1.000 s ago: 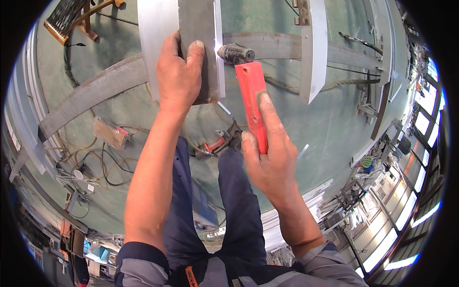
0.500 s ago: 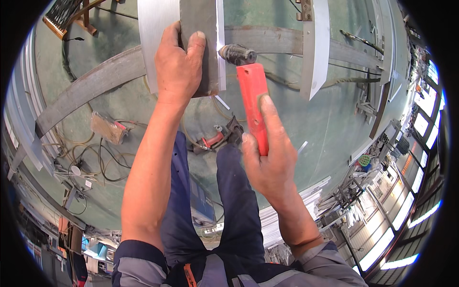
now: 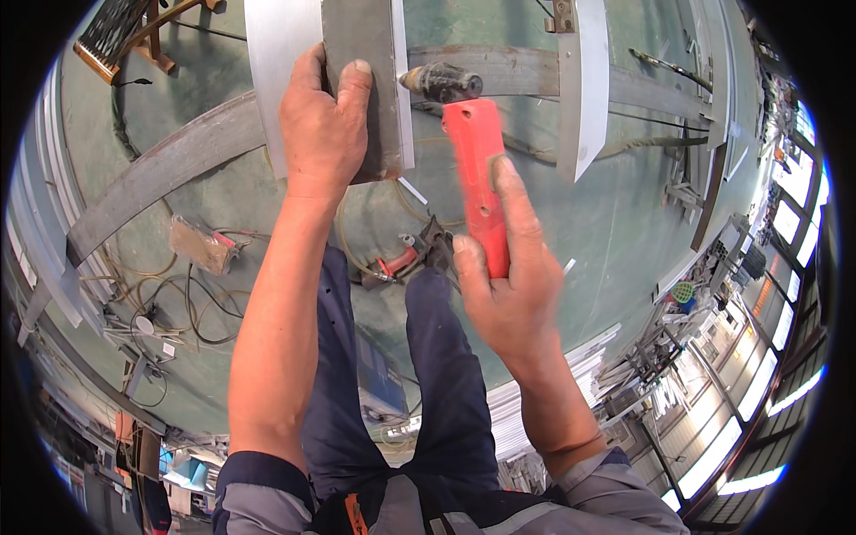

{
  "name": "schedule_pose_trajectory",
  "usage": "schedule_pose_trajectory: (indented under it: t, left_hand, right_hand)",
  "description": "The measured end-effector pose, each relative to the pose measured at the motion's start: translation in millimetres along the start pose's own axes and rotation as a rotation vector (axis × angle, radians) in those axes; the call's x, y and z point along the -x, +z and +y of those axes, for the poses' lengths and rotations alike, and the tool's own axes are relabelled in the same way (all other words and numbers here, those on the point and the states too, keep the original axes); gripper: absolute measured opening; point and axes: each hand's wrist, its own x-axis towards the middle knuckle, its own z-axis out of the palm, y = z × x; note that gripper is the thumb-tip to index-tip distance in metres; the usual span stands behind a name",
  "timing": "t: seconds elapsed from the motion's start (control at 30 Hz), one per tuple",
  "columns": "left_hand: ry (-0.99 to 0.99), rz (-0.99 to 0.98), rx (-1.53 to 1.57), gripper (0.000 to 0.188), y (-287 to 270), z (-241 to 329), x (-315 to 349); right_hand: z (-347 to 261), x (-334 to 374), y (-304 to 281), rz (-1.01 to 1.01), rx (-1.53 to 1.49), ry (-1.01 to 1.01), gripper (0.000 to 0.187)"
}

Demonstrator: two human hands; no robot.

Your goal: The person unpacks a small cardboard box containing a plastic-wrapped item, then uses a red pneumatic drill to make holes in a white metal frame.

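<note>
My left hand [image 3: 323,143] grips a dark grey metal bar [image 3: 361,53], its thumb on top and its fingers along the left side. Beneath the bar lies a wider silver metal profile [image 3: 283,53], whose pale edge strip shows at the right. My right hand [image 3: 515,294] is closed round the red handle of a torch [image 3: 479,169], with the thumb along its side. The torch's dark head ends in a pointed, brassy tip, right by the strip's edge; whether they touch I cannot tell. My palm hides the handle's lower end.
A curved grey beam [image 3: 169,169] runs crosswise under the work. Another silver profile [image 3: 581,98] stands to the right. On the green floor lie a red air tool [image 3: 397,261], a wrapped brown block [image 3: 201,245] and tangled hoses [image 3: 192,303]. A wooden rack [image 3: 111,40] is at far left.
The torch head has shifted slightly farther along the strip's edge, and its handle leans a little more. A bright glint at the tip has faded. My left hand keeps its hold.
</note>
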Motion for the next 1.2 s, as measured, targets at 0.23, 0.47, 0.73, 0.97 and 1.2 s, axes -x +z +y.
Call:
schedule_pose_trajectory:
  t: [0.23, 0.47, 0.73, 0.97, 1.2]
  left_hand:
    - [0.008, -0.016, -0.020, 0.039, -2, 1, 1]
    - [0.004, -0.004, -0.027, 0.039, 0, 1, 1]
    - [0.020, -0.001, 0.021, 0.039, 0, -2, 0]
    - [0.043, -0.001, -0.003, 0.039, -1, 0, 0]
    - [0.044, 0.001, -0.012, 0.038, -1, 0, 0]
  right_hand:
    - [0, 2, 1, -0.031, -0.011, 0.020, 0.071]
    - [0, 10, -3, -0.032, 0.012, -0.014, 0.069]
    - [0, 9, -5, -0.015, -0.034, -0.013, 0.069]
    - [0, -9, -1, -0.030, -0.011, -0.024, 0.069]
    - [3, -12, 4, -0.019, -0.035, -0.025, 0.068]
